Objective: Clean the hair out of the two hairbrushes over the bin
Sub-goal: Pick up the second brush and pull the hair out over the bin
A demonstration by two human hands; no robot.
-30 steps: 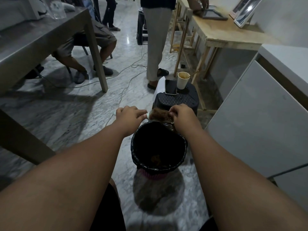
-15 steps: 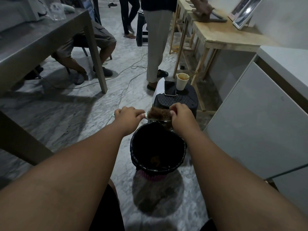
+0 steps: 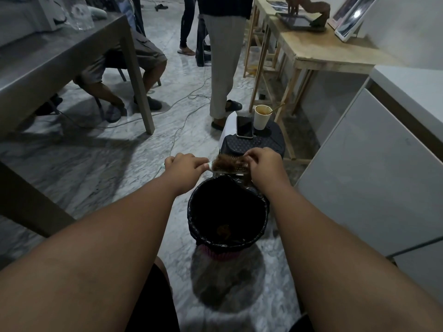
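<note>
The left hand (image 3: pixel 185 165) is curled tight around the handle of a pale flat hairbrush (image 3: pixel 226 166) matted with brown hair, holding it level just above the far rim of a round bin lined with a black plastic bag (image 3: pixel 190 219). The right hand (image 3: pixel 265 164) pinches the hair at the brush's far end with bent fingertips. A small brown clump of hair (image 3: pixel 223 228) lies at the bin's bottom, and behind the bin stands a dark plastic stool (image 3: pixel 266 143) carrying a black phone (image 3: pixel 244 127) and a white paper cup (image 3: pixel 260 118).
</note>
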